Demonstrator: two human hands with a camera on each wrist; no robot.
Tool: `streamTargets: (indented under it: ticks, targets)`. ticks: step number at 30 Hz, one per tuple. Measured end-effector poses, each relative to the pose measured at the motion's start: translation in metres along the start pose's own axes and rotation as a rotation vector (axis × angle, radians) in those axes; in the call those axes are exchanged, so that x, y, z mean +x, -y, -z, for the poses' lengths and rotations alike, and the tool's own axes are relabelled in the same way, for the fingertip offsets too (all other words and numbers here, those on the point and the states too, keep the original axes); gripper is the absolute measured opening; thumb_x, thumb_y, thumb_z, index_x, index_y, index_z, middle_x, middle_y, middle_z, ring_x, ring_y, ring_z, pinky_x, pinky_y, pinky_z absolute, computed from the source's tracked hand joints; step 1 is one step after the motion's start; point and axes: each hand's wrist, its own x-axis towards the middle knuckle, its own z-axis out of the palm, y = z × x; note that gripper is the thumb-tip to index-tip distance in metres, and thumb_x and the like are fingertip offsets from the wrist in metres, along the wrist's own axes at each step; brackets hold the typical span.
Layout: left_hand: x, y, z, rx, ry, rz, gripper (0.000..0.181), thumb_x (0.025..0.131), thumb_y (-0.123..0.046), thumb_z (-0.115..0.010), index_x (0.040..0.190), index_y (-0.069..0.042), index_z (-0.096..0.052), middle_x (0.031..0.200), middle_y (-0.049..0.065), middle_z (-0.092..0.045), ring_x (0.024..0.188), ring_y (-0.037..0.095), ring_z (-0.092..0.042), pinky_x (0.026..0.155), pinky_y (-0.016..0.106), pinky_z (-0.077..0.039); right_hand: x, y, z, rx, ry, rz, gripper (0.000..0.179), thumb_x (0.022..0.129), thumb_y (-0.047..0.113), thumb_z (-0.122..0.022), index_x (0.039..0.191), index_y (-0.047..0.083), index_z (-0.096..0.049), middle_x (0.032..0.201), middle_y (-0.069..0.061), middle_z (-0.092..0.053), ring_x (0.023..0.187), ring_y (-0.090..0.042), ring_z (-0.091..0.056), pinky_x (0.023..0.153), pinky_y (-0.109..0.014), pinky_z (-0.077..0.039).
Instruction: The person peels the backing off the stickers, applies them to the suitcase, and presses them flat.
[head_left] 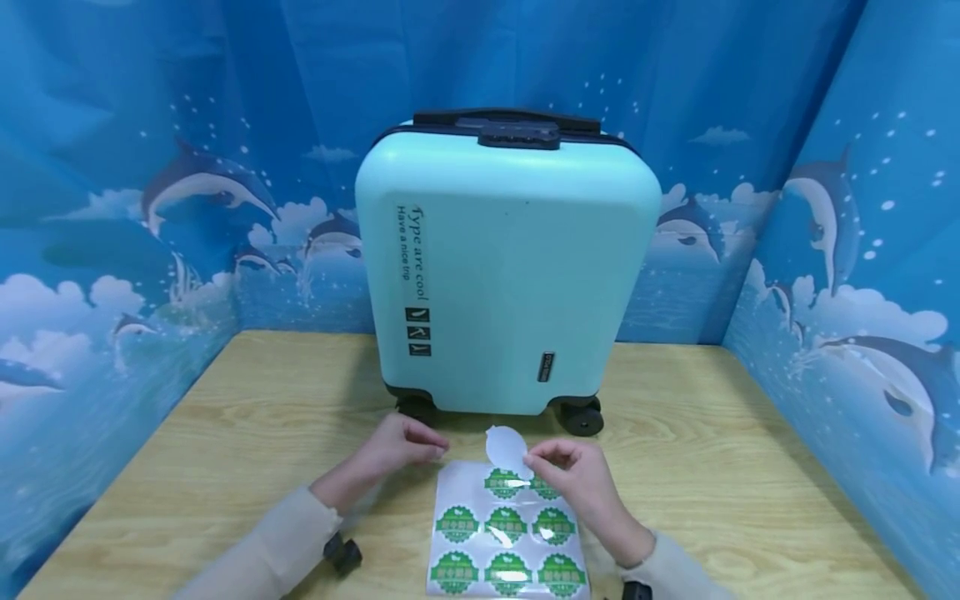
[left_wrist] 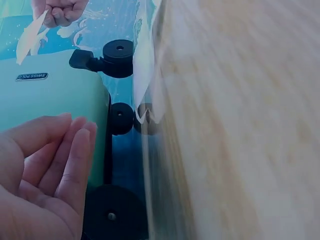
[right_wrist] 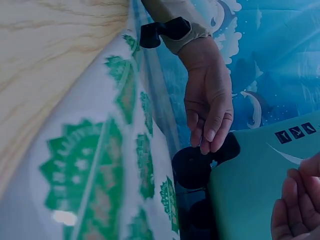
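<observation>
Thumb and fingertips of my right hand [head_left: 577,483] pinch a rounded white sticker [head_left: 505,447] by its right edge. Its blank white side shows in the head view, just above the far edge of a sticker sheet [head_left: 463,477]. Several green scalloped stickers sit on that sheet in rows, and the far left spot is bare. To the left of the sheet's far corner, my left hand [head_left: 397,454] hovers with loosely bent fingers, apart from the sticker. Nothing shows between those fingers in the left wrist view, where the left hand [left_wrist: 47,175] is close up.
A mint-green suitcase [head_left: 510,275] stands upright on black wheels [head_left: 581,417] just beyond the hands. The wooden table [head_left: 262,417] extends to both sides. Blue dolphin-print curtains [head_left: 300,100] hang behind and at the sides. A black device [head_left: 342,554] is strapped at the left wrist.
</observation>
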Motion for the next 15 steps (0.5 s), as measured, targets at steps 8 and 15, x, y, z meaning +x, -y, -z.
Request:
streamTargets:
  ticks: [8,15]
  targets:
    - [-0.01,-0.019,-0.001,0.024,-0.018,-0.122,0.023,0.082,-0.013,-0.072,0.102,-0.002,-0.07,0.098,0.008,-0.071,0.085,0.017,-0.065,0.075,0.03,-0.056,0.005,0.01,0.0,0.048,-0.053,-0.067,0.013,0.08,0.011,-0.074,0.086,0.0,-0.069,0.079,-0.009,-0.069,0.068,-0.015,-0.058,0.06,-0.023,-0.05]
    - [-0.023,-0.042,-0.009,-0.003,-0.008,-0.217,0.022,0.082,-0.014,-0.072,0.102,-0.004,-0.071,0.099,0.01,-0.071,0.087,0.021,-0.067,0.074,0.03,-0.057,0.009,0.014,0.0,0.046,-0.079,-0.063,0.011,0.081,0.008,-0.073,0.085,-0.001,-0.069,0.079,-0.011,-0.069,0.071,-0.023,-0.062,0.063,-0.027,-0.053]
